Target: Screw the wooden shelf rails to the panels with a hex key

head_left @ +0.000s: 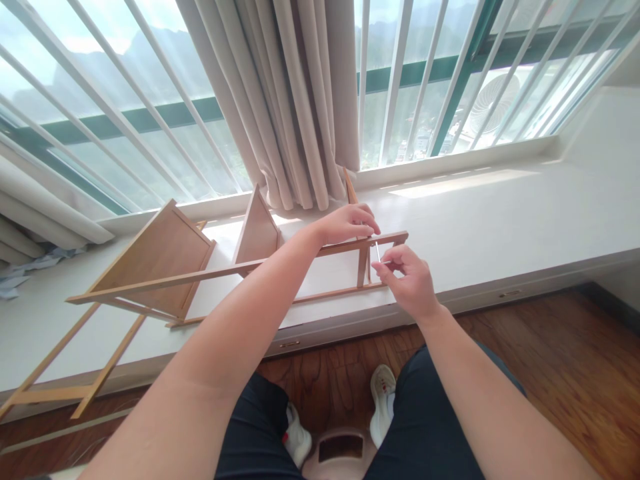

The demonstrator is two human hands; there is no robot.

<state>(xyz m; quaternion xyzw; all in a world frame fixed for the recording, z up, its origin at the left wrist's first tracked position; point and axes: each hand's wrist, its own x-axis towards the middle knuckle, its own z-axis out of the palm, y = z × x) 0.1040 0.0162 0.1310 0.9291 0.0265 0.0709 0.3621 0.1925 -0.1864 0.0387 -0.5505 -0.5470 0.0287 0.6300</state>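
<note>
A wooden shelf rack (220,270) with slim rails and flat boards lies on its side on the white window ledge. My left hand (350,223) reaches across it, its bent fingers gripping the upper rail near the right end. Just below that rail, my right hand (407,275) pinches a thin L-shaped hex key (378,252) between thumb and fingers. One arm of the key points up to the underside of the rail; whether it sits in a screw is too small to tell. A short crossbar (363,265) stands left of the key.
Behind the rack hang beige curtains (300,100) between barred windows. The white ledge (500,220) stretches right, with drawers in its front. The rack's left legs (55,397) jut past the ledge's edge. Below are a dark wood floor (560,360) and a stool (345,453) between my legs.
</note>
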